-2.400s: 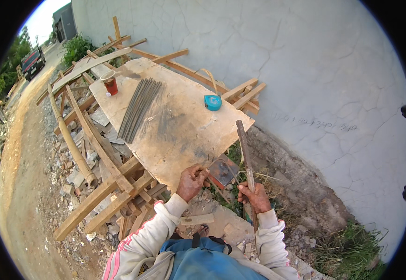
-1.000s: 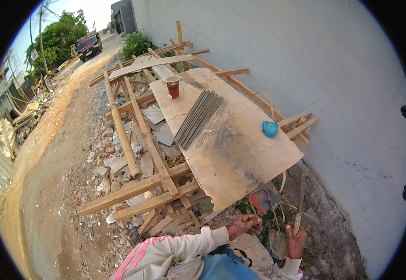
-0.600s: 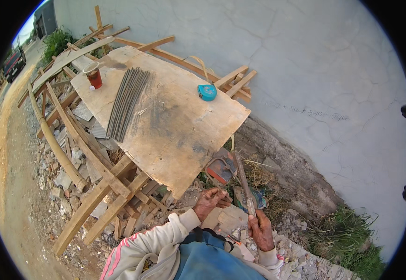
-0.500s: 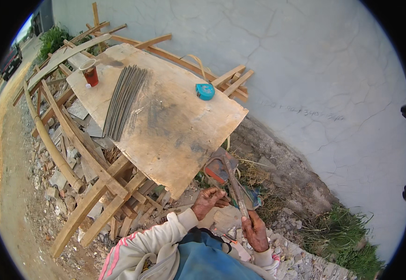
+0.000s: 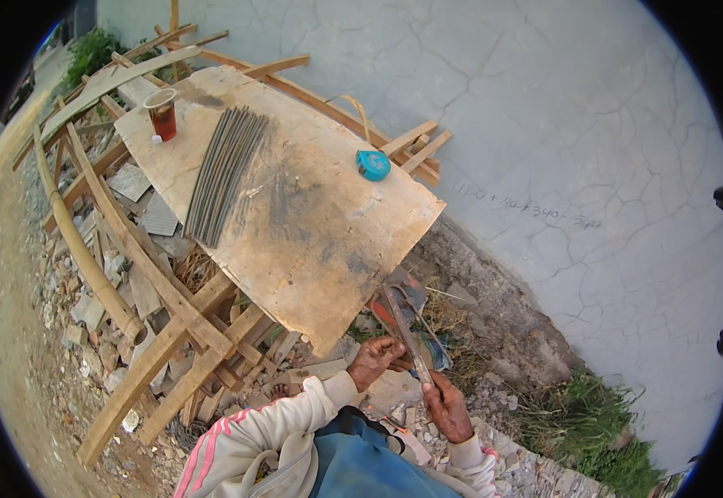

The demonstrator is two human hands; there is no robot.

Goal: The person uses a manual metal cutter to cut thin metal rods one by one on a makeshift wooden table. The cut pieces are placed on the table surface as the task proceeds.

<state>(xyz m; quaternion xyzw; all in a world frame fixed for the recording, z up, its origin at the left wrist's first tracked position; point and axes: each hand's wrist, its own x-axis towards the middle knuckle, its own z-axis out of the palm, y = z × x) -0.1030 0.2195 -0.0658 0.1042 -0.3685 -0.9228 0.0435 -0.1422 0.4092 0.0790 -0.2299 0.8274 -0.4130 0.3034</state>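
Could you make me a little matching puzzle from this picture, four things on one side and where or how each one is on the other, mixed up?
Things:
1. Cup
2. Tape measure
3. Thin rods
4. Long bar

Places and states:
A. Gripped in the person's right hand
B. Dark, lying side by side on the board
C. Clear, with a reddish drink inside
D. Turquoise, near the board's edge on the wall side

Right pairs: 1-C, 2-D, 3-B, 4-A
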